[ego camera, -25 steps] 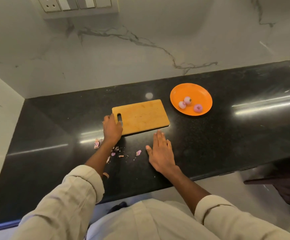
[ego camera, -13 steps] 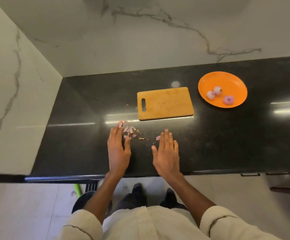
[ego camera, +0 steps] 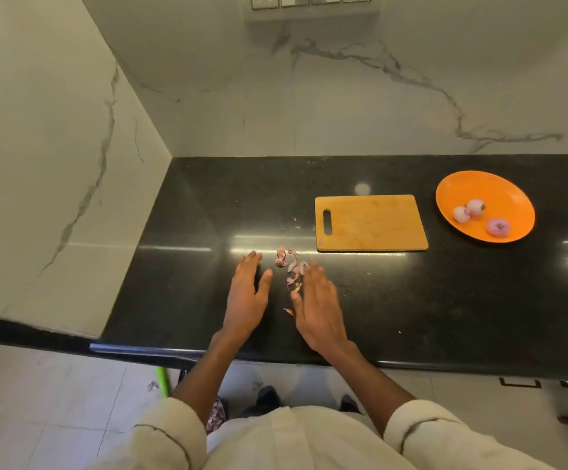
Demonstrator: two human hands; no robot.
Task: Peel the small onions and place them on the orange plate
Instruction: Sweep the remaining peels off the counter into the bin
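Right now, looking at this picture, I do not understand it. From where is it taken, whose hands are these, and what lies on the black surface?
There is no machine here. A person wears a camera on the head, so you look down at their own hands. The left hand and right hand lie open on the black counter, holding nothing. Between them are pink onion skins. Further away lies a wooden cutting board, bare. To its right is an orange plate with three peeled small onions.

Orange plate (ego camera: 499,188), black counter (ego camera: 445,300), grey-veined white wall (ego camera: 343,96).
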